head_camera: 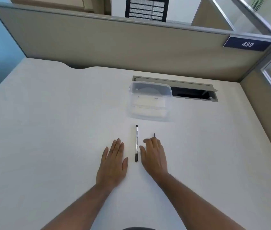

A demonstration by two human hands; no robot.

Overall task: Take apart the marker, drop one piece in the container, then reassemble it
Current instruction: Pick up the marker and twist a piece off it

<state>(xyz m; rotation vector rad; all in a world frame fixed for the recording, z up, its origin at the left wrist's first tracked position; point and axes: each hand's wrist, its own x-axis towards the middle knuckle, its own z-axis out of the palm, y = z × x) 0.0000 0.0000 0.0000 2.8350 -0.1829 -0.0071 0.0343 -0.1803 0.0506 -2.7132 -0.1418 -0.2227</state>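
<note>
White worktop (pixel 48 130) fills a cubicle bounded by grey partition panels. Nearest, two bare forearms reach forward over it. Left hand (pixel 113 165) lies flat, palm down, fingers together and released, grasping nothing. Right hand (pixel 154 156) also rests palm down with fingers loosely curved; a small dark piece (pixel 154 135) pokes out just past its fingertips, and I cannot tell whether the fingers pinch it or merely lie on it. Between the two hands lies the marker (pixel 136 143), pointing away from the person, touching neither hand, its white barrel dark at both ends. Beyond the fingertips, slightly to the right, a clear container (pixel 150 103) stands open on the worktop. Behind that, a cable hatch (pixel 191 92) gapes in the surface. Farther right, a blue sign (pixel 247 44) reads 439.
</note>
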